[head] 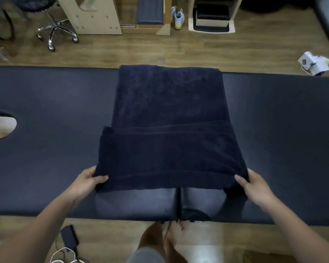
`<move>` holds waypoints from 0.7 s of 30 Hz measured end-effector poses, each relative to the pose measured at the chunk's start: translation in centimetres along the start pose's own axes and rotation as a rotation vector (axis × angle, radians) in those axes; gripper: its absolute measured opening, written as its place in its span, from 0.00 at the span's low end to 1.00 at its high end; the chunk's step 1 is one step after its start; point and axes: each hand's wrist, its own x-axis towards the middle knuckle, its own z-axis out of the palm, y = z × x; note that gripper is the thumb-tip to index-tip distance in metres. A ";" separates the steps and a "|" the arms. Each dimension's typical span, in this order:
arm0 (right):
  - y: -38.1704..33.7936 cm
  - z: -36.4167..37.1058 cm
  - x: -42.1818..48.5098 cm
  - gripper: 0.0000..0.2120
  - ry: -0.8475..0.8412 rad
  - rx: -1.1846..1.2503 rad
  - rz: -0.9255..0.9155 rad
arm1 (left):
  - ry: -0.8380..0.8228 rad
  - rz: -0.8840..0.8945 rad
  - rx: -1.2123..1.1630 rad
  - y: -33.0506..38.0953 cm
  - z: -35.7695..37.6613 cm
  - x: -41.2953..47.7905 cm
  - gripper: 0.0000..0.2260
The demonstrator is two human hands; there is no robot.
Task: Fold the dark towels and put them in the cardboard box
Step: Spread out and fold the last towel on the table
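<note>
**Both hands hold the towel's near corners**

We see one dark towel (169, 111) in the middle of the frame. It is spread across a dark padded table (46, 111) that runs from the left edge to the right edge. The towel's far edge lies at the table's far side. Its nearer part is a doubled layer, and this layer is raised off the table at the front. We see bare padding beneath its hanging hem at lower centre.

The left hand (87, 182) grips the near left corner, with the thumb laid on top of the cloth and the other fingers tucked under it, mostly out of our sight. The right hand (254, 186) grips the near right corner the same way, thumb on top and the rest hidden below. Both forearms come in from the bottom corners.

At the left edge an oval hole (0, 126) opens in the table. On the wooden floor beyond, a stool (55, 33) with a chrome wheeled base stands at upper left. Pale shoes (179, 19) sit at upper centre, and white boxes (314, 63) lie at the right edge. At lower left a dark flat device (69, 238) lies by white cables.
</note>
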 end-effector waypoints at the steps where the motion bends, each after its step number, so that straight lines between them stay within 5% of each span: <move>1: 0.0 -0.2 -0.1 0.13 -0.017 -0.028 0.023 | -0.019 0.004 0.042 0.2 -0.1 -0.1 0.18; 4: -1.9 -1.3 0.4 0.14 -0.128 0.026 0.127 | -0.022 0.001 0.174 1.8 -0.1 1.1 0.23; 6: -4.1 -1.8 1.7 0.20 -0.107 0.091 0.120 | 0.043 -0.010 0.035 3.6 0.2 2.9 0.26; 10: -7.8 -1.3 4.6 0.35 0.082 0.286 0.076 | 0.142 0.073 -0.164 6.6 0.9 5.6 0.08; 12: -8.1 -0.8 5.3 0.32 0.097 0.260 -0.015 | 0.156 0.134 -0.192 7.3 0.9 6.0 0.05; 17: -8.0 -1.8 7.3 0.24 -0.041 -0.246 -0.094 | -0.029 0.299 0.090 7.6 -0.8 6.8 0.24; 19: -8.7 -2.2 8.2 0.12 -0.018 -0.337 -0.099 | -0.090 0.277 0.162 7.7 -1.7 7.5 0.23; 21: -9.4 -2.7 9.1 0.10 0.090 -0.206 -0.149 | -0.091 0.244 0.179 7.9 -2.3 8.3 0.17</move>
